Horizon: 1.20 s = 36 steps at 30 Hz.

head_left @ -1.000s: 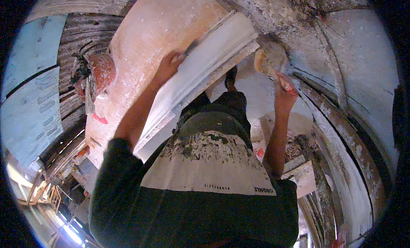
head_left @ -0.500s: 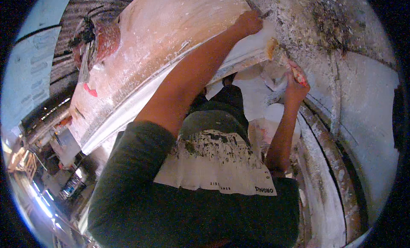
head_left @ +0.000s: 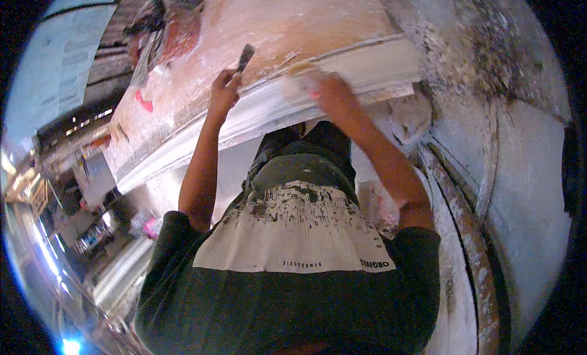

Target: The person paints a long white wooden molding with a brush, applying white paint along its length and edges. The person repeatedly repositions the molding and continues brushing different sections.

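My left hand (head_left: 226, 95) is closed round a short, dark, flat-bladed tool (head_left: 246, 57), its blade pointing up above the worktop. Closed round a brush (head_left: 299, 80), my right hand (head_left: 337, 99) is over the pale front strip of the worktop. Motion smears the brush, but its yellowish bristles and a bit of red still show. The broad, brownish worktop (head_left: 293, 22) is dusted with white powder and crumbs. Along its near side runs a whitish edge strip (head_left: 263, 110), and the brush end lies over that strip's upper part.
A small red piece (head_left: 143, 101) lies on the worktop's left part, below a reddish container (head_left: 183, 34) with a pale cloth or strap beside it. A stained, crusted wall (head_left: 465, 55) stands at the right. Curved pipe-like rails (head_left: 458, 202) run down beside my right arm.
My left hand has moved from the worktop's far right back to the left with its tool. My right hand has swung up and left, bringing the brush over the edge strip.
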Each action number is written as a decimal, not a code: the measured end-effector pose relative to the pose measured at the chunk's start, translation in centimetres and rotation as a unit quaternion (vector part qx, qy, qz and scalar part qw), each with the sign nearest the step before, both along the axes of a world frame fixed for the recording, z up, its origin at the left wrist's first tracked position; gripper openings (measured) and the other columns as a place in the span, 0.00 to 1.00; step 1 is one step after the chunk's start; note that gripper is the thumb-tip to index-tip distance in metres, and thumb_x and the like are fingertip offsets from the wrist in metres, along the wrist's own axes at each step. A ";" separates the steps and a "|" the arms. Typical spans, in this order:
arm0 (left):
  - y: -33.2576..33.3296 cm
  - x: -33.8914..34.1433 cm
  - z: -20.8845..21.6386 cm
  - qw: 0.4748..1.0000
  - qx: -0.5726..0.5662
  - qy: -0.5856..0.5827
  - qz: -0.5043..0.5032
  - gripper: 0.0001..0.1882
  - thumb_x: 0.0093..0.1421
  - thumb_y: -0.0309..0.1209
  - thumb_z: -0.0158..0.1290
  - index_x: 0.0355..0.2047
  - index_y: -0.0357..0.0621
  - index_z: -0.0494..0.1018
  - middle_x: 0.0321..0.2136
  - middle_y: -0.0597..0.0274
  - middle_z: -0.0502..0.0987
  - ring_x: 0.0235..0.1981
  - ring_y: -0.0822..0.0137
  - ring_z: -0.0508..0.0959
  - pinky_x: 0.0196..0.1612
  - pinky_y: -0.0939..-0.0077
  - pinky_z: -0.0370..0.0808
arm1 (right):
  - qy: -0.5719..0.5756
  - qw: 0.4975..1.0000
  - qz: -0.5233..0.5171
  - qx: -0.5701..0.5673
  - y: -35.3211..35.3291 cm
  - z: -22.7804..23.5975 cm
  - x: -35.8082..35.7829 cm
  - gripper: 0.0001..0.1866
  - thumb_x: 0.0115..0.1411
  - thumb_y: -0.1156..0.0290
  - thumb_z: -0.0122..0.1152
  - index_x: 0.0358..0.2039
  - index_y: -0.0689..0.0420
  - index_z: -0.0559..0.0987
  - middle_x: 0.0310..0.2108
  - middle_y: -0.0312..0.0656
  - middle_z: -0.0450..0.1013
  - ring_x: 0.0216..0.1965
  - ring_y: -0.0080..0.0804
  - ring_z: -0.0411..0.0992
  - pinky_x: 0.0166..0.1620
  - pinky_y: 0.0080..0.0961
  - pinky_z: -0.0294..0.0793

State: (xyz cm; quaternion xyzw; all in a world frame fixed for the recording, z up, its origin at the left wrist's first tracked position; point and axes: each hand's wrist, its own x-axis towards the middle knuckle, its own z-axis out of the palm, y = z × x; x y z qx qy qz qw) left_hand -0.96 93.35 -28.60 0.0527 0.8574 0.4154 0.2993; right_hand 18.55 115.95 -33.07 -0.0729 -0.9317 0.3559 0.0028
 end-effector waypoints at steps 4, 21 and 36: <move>-10.0 1.2 2.7 0.992 0.028 0.015 0.122 0.11 0.65 0.36 0.50 0.41 0.43 0.70 0.25 0.66 0.71 0.10 0.81 0.62 0.11 0.84 0.54 | -0.051 0.970 -0.233 0.032 12.9 -0.8 3.9 0.11 0.58 0.69 0.54 0.37 0.61 0.79 0.32 0.52 0.76 0.35 0.51 0.74 0.40 0.42 0.73; -29.8 -5.5 -3.8 0.976 0.017 0.095 -0.196 0.15 0.63 0.35 0.53 0.45 0.40 0.72 0.36 0.57 0.76 0.35 0.67 0.74 0.40 0.72 0.71 | 0.104 0.867 -0.466 -0.141 -6.6 5.1 2.2 0.10 0.54 0.75 0.66 0.38 0.61 0.82 0.33 0.36 0.77 0.34 0.20 0.74 0.36 0.17 0.74; -8.3 0.6 -7.3 0.945 0.041 0.164 -0.279 0.18 0.62 0.34 0.49 0.49 0.36 0.66 0.42 0.34 0.74 0.44 0.38 0.74 0.47 0.50 0.71 | 0.111 0.811 -0.565 -0.104 -7.6 8.9 7.8 0.09 0.54 0.77 0.65 0.37 0.62 0.82 0.31 0.34 0.77 0.32 0.19 0.72 0.40 0.19 0.72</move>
